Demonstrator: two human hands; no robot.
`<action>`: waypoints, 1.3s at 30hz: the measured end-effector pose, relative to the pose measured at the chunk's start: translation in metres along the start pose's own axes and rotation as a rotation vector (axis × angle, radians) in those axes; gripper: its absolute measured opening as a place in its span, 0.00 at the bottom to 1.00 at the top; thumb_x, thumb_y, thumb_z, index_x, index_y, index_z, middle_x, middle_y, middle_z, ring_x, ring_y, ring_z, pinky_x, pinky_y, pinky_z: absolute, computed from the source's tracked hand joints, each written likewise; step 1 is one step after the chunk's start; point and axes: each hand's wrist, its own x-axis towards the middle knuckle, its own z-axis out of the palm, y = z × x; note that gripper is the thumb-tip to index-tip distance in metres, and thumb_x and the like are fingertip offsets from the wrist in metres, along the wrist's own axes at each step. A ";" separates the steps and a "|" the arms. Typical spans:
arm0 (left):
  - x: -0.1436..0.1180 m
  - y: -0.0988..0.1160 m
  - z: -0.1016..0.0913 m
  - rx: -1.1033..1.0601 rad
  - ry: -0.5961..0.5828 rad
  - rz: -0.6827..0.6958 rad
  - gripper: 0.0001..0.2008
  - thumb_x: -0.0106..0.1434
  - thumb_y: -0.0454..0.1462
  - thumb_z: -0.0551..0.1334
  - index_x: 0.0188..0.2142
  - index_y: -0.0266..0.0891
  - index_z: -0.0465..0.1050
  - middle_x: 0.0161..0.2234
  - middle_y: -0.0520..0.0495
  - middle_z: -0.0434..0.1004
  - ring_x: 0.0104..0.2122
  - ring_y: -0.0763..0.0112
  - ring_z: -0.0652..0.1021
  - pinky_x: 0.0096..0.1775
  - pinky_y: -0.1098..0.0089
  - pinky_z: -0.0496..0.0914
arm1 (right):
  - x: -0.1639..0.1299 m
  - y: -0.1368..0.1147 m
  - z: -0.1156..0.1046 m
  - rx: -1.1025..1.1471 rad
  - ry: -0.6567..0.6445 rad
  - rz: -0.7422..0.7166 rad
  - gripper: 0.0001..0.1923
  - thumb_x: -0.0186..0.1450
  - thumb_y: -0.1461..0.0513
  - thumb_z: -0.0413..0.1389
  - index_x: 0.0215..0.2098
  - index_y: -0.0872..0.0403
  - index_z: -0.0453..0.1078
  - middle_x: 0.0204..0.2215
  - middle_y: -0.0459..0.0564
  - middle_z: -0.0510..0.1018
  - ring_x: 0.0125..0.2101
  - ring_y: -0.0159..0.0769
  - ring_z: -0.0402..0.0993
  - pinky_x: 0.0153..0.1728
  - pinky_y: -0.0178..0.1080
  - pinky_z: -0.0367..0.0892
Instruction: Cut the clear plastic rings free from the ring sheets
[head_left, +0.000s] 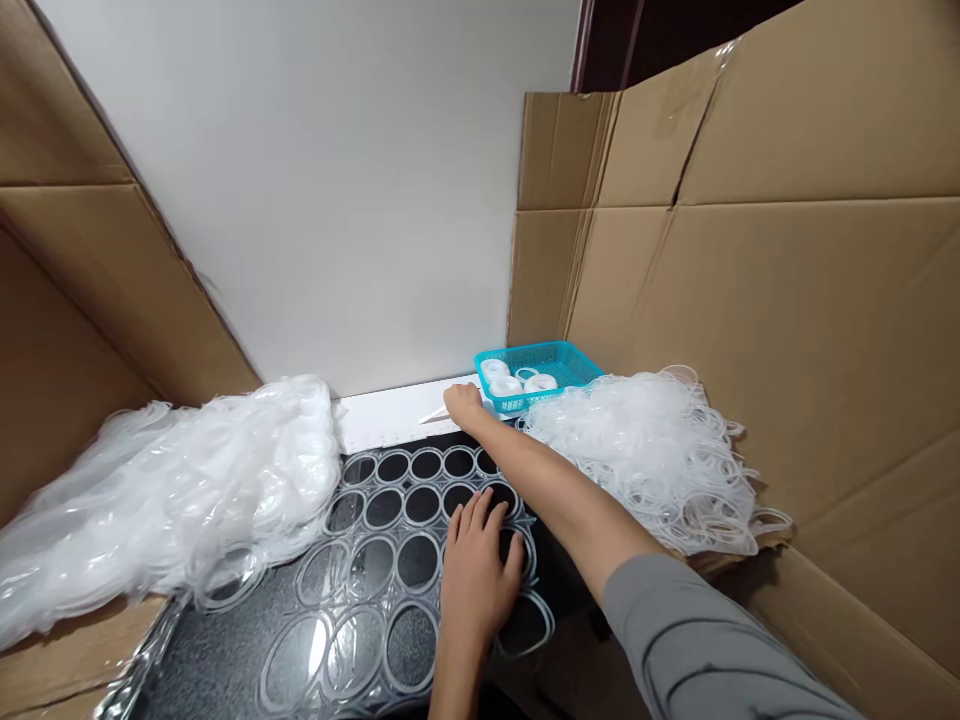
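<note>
The left hand is spread on ring sheeting; beyond its fingers, the right hand is curled. Its grasp cannot be told.

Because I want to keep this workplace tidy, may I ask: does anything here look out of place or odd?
Only small things: one ring pokes out beyond the right pile, and another ring spreads from the left pile onto the black table, while most lie bunched together.
</note>
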 end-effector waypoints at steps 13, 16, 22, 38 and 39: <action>-0.002 0.004 -0.007 -0.045 0.014 0.014 0.21 0.68 0.41 0.61 0.59 0.40 0.75 0.66 0.41 0.71 0.67 0.51 0.68 0.69 0.43 0.60 | -0.014 0.011 0.008 -0.027 0.004 0.043 0.18 0.73 0.56 0.61 0.57 0.58 0.73 0.55 0.57 0.78 0.51 0.44 0.78 0.52 0.52 0.76; -0.002 0.006 -0.010 -0.061 0.019 0.023 0.20 0.68 0.41 0.62 0.58 0.42 0.75 0.65 0.41 0.73 0.67 0.51 0.70 0.69 0.44 0.61 | -0.008 -0.001 0.010 -0.027 0.013 0.018 0.20 0.73 0.55 0.61 0.58 0.58 0.72 0.55 0.58 0.77 0.52 0.45 0.77 0.53 0.52 0.75; -0.001 0.007 -0.010 -0.082 0.045 0.006 0.18 0.66 0.40 0.63 0.54 0.41 0.78 0.63 0.40 0.75 0.64 0.51 0.72 0.67 0.45 0.62 | -0.003 0.008 0.007 -0.068 -0.007 0.001 0.21 0.73 0.55 0.61 0.59 0.57 0.71 0.57 0.58 0.76 0.53 0.46 0.76 0.54 0.53 0.75; -0.003 0.004 -0.009 -0.133 0.102 -0.002 0.13 0.66 0.38 0.62 0.48 0.42 0.80 0.58 0.42 0.79 0.60 0.54 0.76 0.63 0.49 0.68 | -0.021 0.005 -0.014 -0.061 0.067 -0.089 0.18 0.73 0.56 0.60 0.55 0.60 0.74 0.52 0.61 0.80 0.51 0.47 0.78 0.55 0.53 0.71; -0.002 0.003 -0.009 -0.136 0.104 -0.002 0.13 0.66 0.38 0.61 0.48 0.42 0.80 0.57 0.42 0.79 0.60 0.54 0.76 0.62 0.49 0.68 | -0.024 0.005 -0.016 -0.051 0.089 -0.091 0.17 0.73 0.58 0.59 0.54 0.62 0.74 0.52 0.64 0.80 0.51 0.49 0.79 0.56 0.52 0.70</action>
